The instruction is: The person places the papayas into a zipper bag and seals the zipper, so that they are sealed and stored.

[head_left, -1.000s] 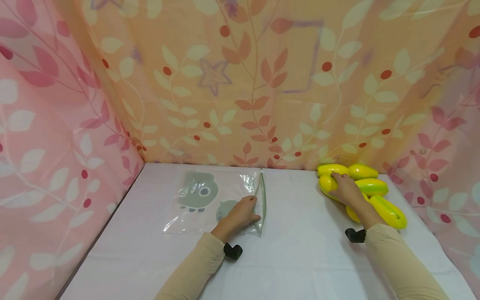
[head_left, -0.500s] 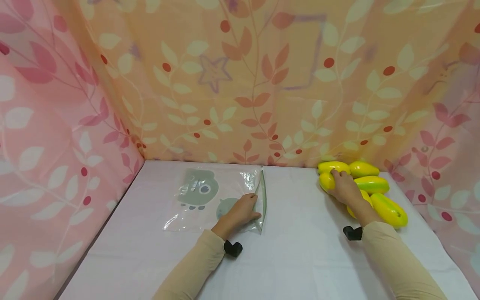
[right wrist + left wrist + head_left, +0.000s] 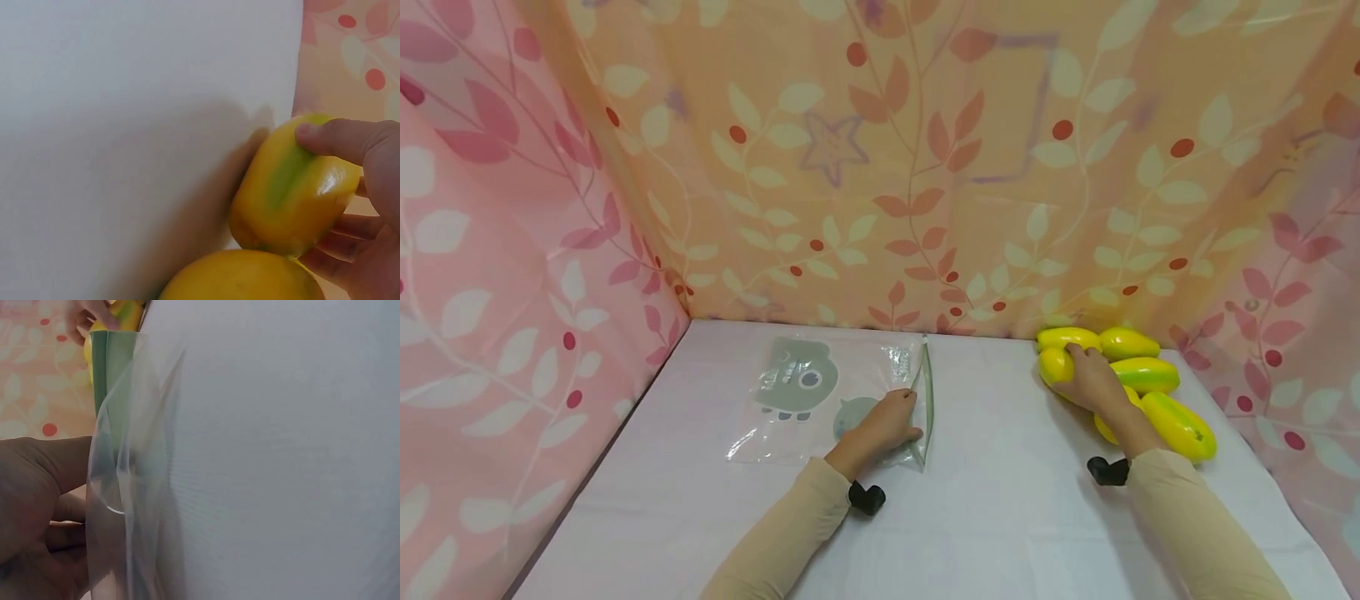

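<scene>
My left hand (image 3: 883, 422) grips the mouth of a clear plastic zip bag (image 3: 797, 379) with grey-green cartoon prints, lying flat left of centre. In the left wrist view its green closure strip (image 3: 119, 381) stands up and the film is parted at the edge, with thumb and fingers at the film. To the right, my right hand (image 3: 1092, 382) holds a yellow papaya (image 3: 1054, 367) at the left of a group. The right wrist view shows that papaya, with a green streak, between thumb (image 3: 325, 134) and fingers; its lower end meets another papaya (image 3: 240, 278).
Several other yellow papayas (image 3: 1176, 425) lie close around the right hand at the table's back right. A white cloth covers the table (image 3: 970, 517). Patterned curtains (image 3: 760, 192) enclose the back and both sides. Black wrist mounts (image 3: 867, 498) sit by the sleeves.
The head view has shifted very slightly. Both hands stay in nearly the same places, the left on the bag and the right on the papaya.
</scene>
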`<state>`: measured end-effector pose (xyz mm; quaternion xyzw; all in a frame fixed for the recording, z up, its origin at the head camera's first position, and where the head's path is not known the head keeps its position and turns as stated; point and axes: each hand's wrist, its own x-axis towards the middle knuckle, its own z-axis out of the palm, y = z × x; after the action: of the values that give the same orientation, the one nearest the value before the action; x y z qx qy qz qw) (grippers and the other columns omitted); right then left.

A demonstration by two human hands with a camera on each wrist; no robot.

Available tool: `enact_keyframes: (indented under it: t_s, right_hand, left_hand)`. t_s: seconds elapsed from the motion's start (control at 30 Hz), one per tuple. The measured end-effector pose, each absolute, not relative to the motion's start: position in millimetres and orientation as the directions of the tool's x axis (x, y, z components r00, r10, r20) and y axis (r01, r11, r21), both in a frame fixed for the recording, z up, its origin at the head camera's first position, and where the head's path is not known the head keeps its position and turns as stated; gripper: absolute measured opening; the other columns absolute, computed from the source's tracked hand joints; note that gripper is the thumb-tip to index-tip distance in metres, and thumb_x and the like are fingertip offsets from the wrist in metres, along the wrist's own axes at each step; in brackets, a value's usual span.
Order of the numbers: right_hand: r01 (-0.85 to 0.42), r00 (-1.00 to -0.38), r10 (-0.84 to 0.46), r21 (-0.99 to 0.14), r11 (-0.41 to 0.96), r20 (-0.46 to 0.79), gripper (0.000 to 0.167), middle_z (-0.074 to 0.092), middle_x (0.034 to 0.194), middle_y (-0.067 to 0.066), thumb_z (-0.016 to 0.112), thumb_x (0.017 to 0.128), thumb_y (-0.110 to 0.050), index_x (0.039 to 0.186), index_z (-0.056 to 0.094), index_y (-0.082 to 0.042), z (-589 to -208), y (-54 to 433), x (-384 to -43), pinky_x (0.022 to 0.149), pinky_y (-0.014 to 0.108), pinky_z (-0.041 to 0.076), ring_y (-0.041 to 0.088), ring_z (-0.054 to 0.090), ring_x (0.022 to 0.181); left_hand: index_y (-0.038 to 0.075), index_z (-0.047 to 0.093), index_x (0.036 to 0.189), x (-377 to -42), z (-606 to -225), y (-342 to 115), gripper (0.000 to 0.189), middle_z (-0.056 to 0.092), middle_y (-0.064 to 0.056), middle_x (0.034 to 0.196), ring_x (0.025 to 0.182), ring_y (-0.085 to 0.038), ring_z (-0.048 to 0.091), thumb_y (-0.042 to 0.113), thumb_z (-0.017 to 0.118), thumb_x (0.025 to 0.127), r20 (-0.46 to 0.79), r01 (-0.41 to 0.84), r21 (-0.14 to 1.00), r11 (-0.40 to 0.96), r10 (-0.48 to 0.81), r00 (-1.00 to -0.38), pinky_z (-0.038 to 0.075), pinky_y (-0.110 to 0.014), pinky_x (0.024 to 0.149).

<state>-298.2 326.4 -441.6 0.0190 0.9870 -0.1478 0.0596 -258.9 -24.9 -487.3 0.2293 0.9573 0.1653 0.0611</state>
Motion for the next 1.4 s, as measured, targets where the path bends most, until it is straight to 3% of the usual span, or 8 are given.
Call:
enact_keyframes:
  t_s: [0.5, 0.7, 1.0, 1.4]
  right_hand:
    - [-0.023, -0.983, -0.122, -0.558, 0.830, -0.140, 0.085, 0.044, 0.140, 0.031, 0.073, 0.085, -0.036, 0.147, 0.029, 0.002, -429.6, 284.0, -295.3, 0.103, 0.060, 0.040, 0.044, 0.046, 0.119]
    - [-0.074, -0.979, -0.171, -0.583, 0.809, -0.113, 0.080, 0.050, 0.133, 0.029, 0.074, 0.083, -0.037, 0.144, 0.034, -0.003, -432.9, 261.2, -296.9, 0.095, 0.052, 0.050, 0.040, 0.052, 0.114]
    - [-0.150, -0.971, -0.232, -0.607, 0.780, -0.057, 0.074, 0.054, 0.130, 0.025, 0.076, 0.082, -0.033, 0.140, 0.042, -0.003, -432.7, 229.4, -298.8, 0.092, 0.049, 0.052, 0.039, 0.055, 0.112]
    - [-0.219, -0.944, -0.324, -0.631, 0.744, -0.055, 0.072, 0.056, 0.127, 0.020, 0.078, 0.080, -0.031, 0.139, 0.046, -0.006, -438.8, 195.9, -302.1, 0.091, 0.044, 0.052, 0.032, 0.056, 0.104]
  left_hand:
    - [-0.005, 0.047, 0.139, -257.5, -491.5, -25.7, 0.068, 0.050, -0.018, 0.143, 0.135, -0.029, 0.046, 0.027, 0.075, 0.086, -0.024, 0.397, 0.387, 0.832, 0.439, -0.898, 0.038, -0.037, 0.112]
    - [-0.006, 0.048, 0.137, -256.8, -491.6, -25.8, 0.068, 0.052, -0.018, 0.140, 0.132, -0.030, 0.048, 0.025, 0.076, 0.083, 0.031, 0.432, 0.376, 0.820, 0.455, -0.890, 0.039, -0.037, 0.111]
    - [-0.004, 0.051, 0.136, -257.1, -489.2, -25.5, 0.067, 0.055, -0.016, 0.138, 0.127, -0.030, 0.049, 0.026, 0.076, 0.082, 0.091, 0.464, 0.317, 0.827, 0.460, -0.883, 0.041, -0.036, 0.109]
    - [0.001, 0.048, 0.141, -255.6, -487.4, -21.8, 0.066, 0.051, -0.012, 0.144, 0.131, -0.026, 0.046, 0.027, 0.073, 0.086, 0.018, 0.383, 0.375, 0.844, 0.407, -0.913, 0.038, -0.037, 0.112]
